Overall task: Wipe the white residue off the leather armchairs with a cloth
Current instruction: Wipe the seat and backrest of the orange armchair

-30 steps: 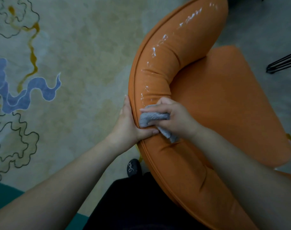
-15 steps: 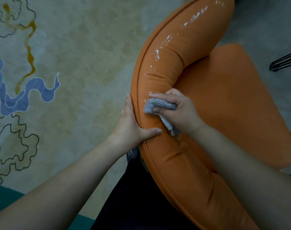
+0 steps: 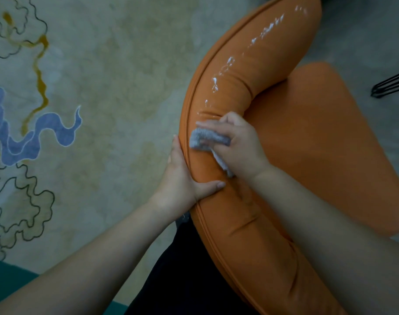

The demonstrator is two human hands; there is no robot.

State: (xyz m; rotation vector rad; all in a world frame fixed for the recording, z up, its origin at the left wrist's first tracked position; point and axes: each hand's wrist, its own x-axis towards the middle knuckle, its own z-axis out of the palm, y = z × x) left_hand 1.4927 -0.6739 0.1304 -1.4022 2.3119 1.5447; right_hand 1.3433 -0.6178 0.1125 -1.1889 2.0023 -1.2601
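Observation:
An orange leather armchair [image 3: 312, 142] fills the right half of the view, its curved padded backrest running from bottom centre to top right. White residue [image 3: 230, 62] streaks the top of the backrest beyond my hands. My right hand [image 3: 237, 142] grips a folded grey cloth [image 3: 205, 139] and presses it on the backrest just below the nearest streaks. My left hand [image 3: 182, 178] rests on the outer edge of the backrest, fingers straight along the piping, thumb lying across the top.
A pale patterned carpet [image 3: 103, 87] with blue and gold swirls covers the floor to the left. Black metal legs [image 3: 391, 85] of another piece of furniture show at the right edge. My dark clothing [image 3: 182, 273] stands against the chair's back at the bottom.
My right hand has slid the cloth up along the backrest, away from my left thumb and towards the white streaks. My left hand has stayed on the outer edge.

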